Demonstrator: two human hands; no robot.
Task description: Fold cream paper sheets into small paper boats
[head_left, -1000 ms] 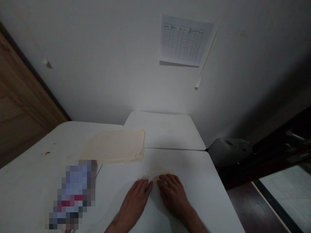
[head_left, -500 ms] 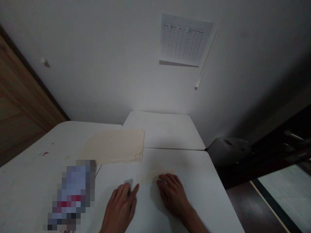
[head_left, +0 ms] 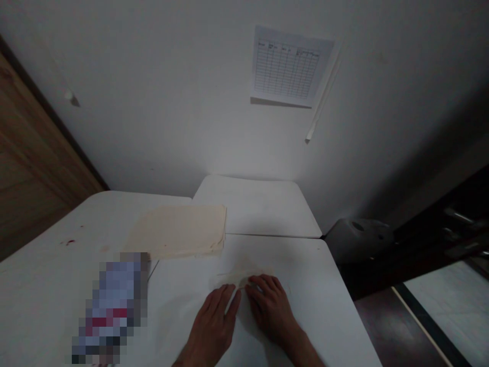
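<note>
On the white table in front of me lies a thin pale sheet point(head_left: 225, 279), its outline faint against the surface. My left hand point(head_left: 214, 321) rests at its near edge, fingers stretched forward and the thumb a little apart. Close beside it on the right, my right hand point(head_left: 272, 308) has its fingers bent, with fingertips and thumb at the sheet's near edge, seemingly pinching it. A small light bluish patch shows between those fingers, too small to name. Beyond my left hand is a stack of thin beige sheets point(head_left: 183, 229), uneven at the edges.
A blurred-out blue and red item point(head_left: 112, 300) lies on the left of the white table point(head_left: 305, 285). Behind, a white board or stool top point(head_left: 260, 204) meets the wall. A printed chart point(head_left: 292, 66) hangs above. A grey plastic container point(head_left: 355, 237) stands at right.
My left hand has moved right and slightly forward, from beside the sheet to its near edge close to my right hand. The right hand has stayed almost in place.
</note>
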